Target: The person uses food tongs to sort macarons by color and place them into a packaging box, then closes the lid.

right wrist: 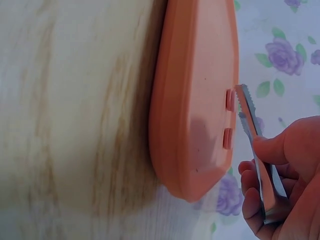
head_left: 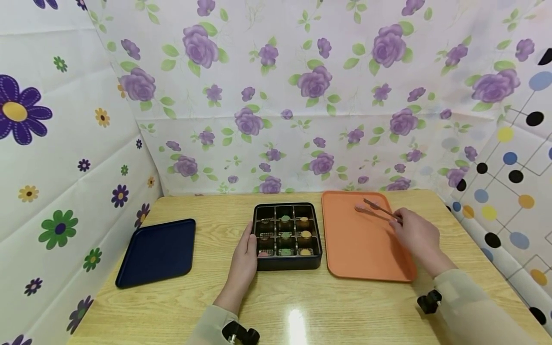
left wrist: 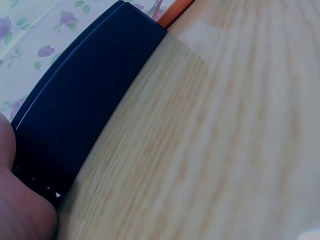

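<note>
My left hand (head_left: 244, 258) lies along the left wall of a black compartment box (head_left: 290, 263), its straight fingers touching that side. Green round pieces (head_left: 285, 235) sit in the middle column and yellow-orange ones (head_left: 305, 235) in the right column; a pink piece (head_left: 264, 254) shows at the front left. My right hand (head_left: 417, 235) holds metal tongs (right wrist: 267, 180) between thumb and fingers above an orange tray (head_left: 366, 254). Near the tong tips, two small reddish pieces (right wrist: 228, 138) stand on the tray. Whether the tips touch one, I cannot tell.
A dark blue tray (head_left: 159, 254) lies on the left of the wooden table (head_left: 276, 302). Behind the table hangs a flowered cloth (head_left: 276, 143), and printed cloths flank both sides. The orange tray lies close to the box's right side.
</note>
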`<control>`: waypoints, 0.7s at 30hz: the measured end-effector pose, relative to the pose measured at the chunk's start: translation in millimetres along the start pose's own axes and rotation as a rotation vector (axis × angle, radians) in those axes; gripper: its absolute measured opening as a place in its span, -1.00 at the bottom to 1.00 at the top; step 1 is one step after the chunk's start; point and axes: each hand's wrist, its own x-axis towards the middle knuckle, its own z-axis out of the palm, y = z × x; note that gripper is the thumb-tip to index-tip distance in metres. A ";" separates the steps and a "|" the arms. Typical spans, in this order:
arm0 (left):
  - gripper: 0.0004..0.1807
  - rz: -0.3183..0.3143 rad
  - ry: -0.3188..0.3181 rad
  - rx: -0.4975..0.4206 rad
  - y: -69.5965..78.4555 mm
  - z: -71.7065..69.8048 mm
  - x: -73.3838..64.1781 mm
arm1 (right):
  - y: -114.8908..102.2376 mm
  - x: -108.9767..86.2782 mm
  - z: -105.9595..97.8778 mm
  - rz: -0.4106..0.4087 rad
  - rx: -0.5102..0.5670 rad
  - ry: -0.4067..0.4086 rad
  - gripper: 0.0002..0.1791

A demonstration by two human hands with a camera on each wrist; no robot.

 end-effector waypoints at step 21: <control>-0.38 0.002 -0.002 -0.003 -1.6 -0.1 1.1 | 6.8 11.7 8.0 0.014 -0.014 -0.053 -0.57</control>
